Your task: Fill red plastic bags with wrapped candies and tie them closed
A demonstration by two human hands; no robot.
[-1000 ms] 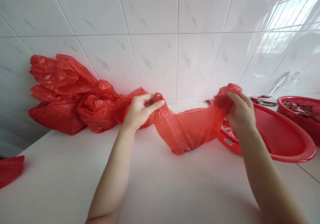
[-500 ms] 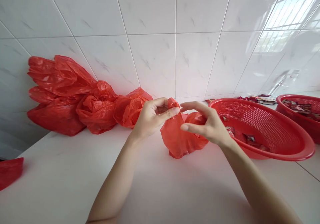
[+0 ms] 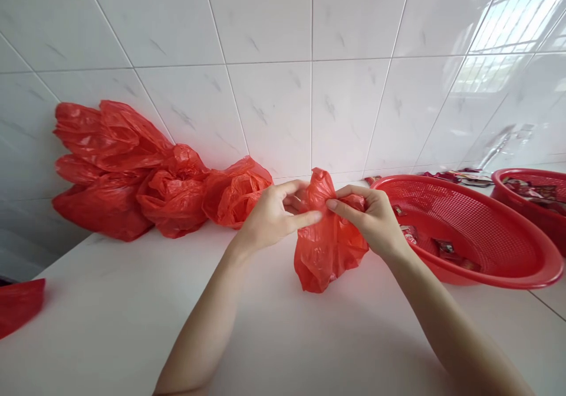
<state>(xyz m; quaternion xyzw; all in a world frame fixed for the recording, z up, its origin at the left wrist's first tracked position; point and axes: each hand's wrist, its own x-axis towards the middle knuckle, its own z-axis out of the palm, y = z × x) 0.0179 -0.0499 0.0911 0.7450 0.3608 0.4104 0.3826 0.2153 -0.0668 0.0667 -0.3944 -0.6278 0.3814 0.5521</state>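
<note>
Red perforated plastic basket [image 3: 499, 225] holding small wrapped packets [image 3: 444, 247]; second red basket [image 3: 548, 225] beyond; grey-veined white wall tiles [image 3: 269, 113] reflecting barred window [image 3: 504, 36].

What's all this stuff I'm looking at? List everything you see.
Held plastic bag: one, red, centre
Other plastic bags: several, red, bunched at left
Cut-off item: one, red, left edge
Near basket: one, red, right
Far basket: one, red, right edge
Small packets: several, reddish and brown, inside both baskets
Flat scraps: several, dark red and pale, behind near basket
Table: one, white, below
Tiled wall: one, white, back
Left hand: one, bare, touching held bag
Right hand: one, bare, pinching held bag
</note>
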